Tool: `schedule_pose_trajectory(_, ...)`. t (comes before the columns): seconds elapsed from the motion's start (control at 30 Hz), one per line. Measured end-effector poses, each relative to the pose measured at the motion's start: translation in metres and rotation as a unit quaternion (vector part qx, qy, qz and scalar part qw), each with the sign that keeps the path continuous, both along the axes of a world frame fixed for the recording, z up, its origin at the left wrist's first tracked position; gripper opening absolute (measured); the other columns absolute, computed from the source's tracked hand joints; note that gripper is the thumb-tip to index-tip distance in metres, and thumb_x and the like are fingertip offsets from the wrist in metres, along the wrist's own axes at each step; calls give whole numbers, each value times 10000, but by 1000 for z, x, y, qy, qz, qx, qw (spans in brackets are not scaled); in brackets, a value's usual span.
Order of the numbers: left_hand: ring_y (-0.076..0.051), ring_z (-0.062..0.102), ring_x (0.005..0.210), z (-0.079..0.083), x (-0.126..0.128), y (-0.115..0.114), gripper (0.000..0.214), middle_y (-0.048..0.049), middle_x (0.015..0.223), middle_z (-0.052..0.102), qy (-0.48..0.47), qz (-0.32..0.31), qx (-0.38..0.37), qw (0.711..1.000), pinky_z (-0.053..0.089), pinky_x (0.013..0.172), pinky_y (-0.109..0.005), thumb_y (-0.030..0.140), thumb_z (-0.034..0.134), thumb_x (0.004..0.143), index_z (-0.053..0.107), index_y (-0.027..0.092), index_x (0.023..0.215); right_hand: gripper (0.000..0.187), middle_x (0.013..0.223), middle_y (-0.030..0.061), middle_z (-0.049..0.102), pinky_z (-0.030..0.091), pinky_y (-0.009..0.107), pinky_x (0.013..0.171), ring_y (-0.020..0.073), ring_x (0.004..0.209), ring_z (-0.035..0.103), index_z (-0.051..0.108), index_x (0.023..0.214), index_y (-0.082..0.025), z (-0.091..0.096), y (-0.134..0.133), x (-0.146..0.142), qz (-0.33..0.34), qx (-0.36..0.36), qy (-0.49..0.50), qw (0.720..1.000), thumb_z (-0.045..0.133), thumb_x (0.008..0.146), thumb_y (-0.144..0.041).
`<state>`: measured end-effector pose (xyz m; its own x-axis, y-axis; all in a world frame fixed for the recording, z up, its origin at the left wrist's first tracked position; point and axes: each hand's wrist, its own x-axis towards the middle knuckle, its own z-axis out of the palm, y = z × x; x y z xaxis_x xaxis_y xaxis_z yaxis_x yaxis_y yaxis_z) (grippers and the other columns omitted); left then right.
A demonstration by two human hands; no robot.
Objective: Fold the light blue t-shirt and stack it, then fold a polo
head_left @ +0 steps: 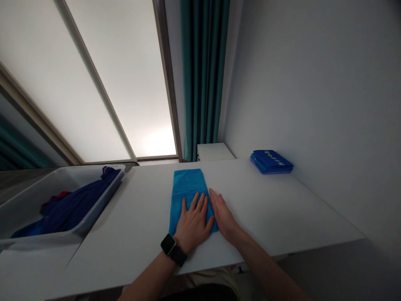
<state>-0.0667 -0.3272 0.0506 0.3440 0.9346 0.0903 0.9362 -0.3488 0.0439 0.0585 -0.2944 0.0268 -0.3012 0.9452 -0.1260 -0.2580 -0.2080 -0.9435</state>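
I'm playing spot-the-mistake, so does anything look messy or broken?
Nothing looks broken. The dark-blue clothes lie crumpled in the white bin, messier than the folded blue stack by the wall or the bright-blue cloth under the left hand.

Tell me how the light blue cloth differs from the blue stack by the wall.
The light blue cloth looks plain; the blue stack is darker, with yellow and pale markings on top. The cloth is a long flat strip; the stack is compact and layered. The left hand rests on the cloth, the right hand beside it; neither touches the stack. Both lie on the white table.
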Motion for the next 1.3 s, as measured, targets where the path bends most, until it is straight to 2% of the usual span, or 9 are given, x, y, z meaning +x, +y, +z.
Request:
schedule_pose_trajectory(0.17, -341, 199, 1445, 0, -1, 0, 666, -108, 1564, 277, -9, -2, 1, 1000, 141, 1115, -681, 497, 314, 939, 278, 146, 1505, 676, 1584, -5, 199, 86, 389, 1200, 137, 1454, 152, 318, 1491, -245, 4, -3, -3, -1, -6, 37, 999, 192, 950, -631)
schedule_pose_trajectory(0.63, -328, 186, 1452, -2, 1, 0, 686, -114, 1569, 257, -22, 5, -3, 1000, 137, 1126, -660, 548, 286, 940, 302, 146, 1496, 460, 1404, 49, 536, 257, 401, 1171, 193, 1353, 418, 665, 1151, -254, -4, 7, 11, -103, -38, 218, 970, 473, 876, -570)
schedule_pose_trajectory(0.77, -260, 180, 1462, 10, -9, 0, 616, -116, 1572, 249, -17, -20, 8, 1000, 171, 1172, -544, 460, 252, 983, 308, 108, 1487, 420, 1355, 59, 580, 299, 429, 1152, 216, 1311, 473, 657, 1172, -253, -3, 10, 10, -105, -8, 168, 980, 565, 845, -499)
schedule_pose_trajectory(0.87, -224, 170, 1466, 24, -31, -2, 551, -100, 1574, 249, -3, -35, 38, 999, 164, 1190, -485, 355, 275, 991, 312, 113, 1484, 444, 1380, 61, 558, 256, 462, 1167, 227, 1321, 456, 624, 1245, -249, 2, 10, 7, -91, 103, -12, 990, 551, 861, -459)
schedule_pose_trajectory(0.93, -217, 181, 1463, 29, -49, -5, 535, -98, 1568, 268, 4, -37, 48, 998, 165, 1192, -468, 321, 294, 989, 312, 120, 1485, 447, 1420, 67, 515, 174, 478, 1191, 224, 1346, 421, 596, 1294, -230, 8, 7, 2, -51, 230, -181, 955, 493, 895, -406)
schedule_pose_trajectory(1.0, -222, 198, 1459, 29, -66, -9, 535, -98, 1561, 285, 5, -37, 45, 998, 176, 1190, -462, 347, 304, 995, 312, 137, 1488, 468, 1461, 90, 458, 89, 489, 1204, 230, 1379, 370, 556, 1341, -183, 13, 2, -7, 0, 344, -326, 880, 431, 917, -339)
schedule_pose_trajectory(1.1, -229, 218, 1453, 21, -83, -14, 542, -100, 1557, 293, 3, -41, 6, 999, 203, 1180, -466, 401, 284, 1007, 317, 155, 1489, 525, 1512, 129, 361, 57, 518, 1198, 269, 1425, 273, 479, 1402, -114, 13, -5, -23, 57, 413, -460, 784, 419, 919, -314)
schedule_pose_trajectory(1.17, -227, 217, 1453, 14, -88, -16, 550, -100, 1561, 279, -3, -39, -26, 999, 219, 1175, -467, 414, 265, 1012, 295, 158, 1498, 568, 1532, 137, 309, 95, 535, 1190, 295, 1440, 223, 437, 1429, -100, 8, -8, -30, 73, 415, -500, 757, 434, 920, -352)
schedule_pose_trajectory(1.3, -230, 175, 1462, 6, -89, -18, 567, -92, 1580, 225, -27, -27, -36, 999, 233, 1171, -464, 428, 273, 1010, 231, 182, 1519, 596, 1553, 134, 248, 148, 526, 1185, 309, 1448, 189, 405, 1449, -91, -6, -7, -32, 77, 423, -515, 742, 414, 938, -398)
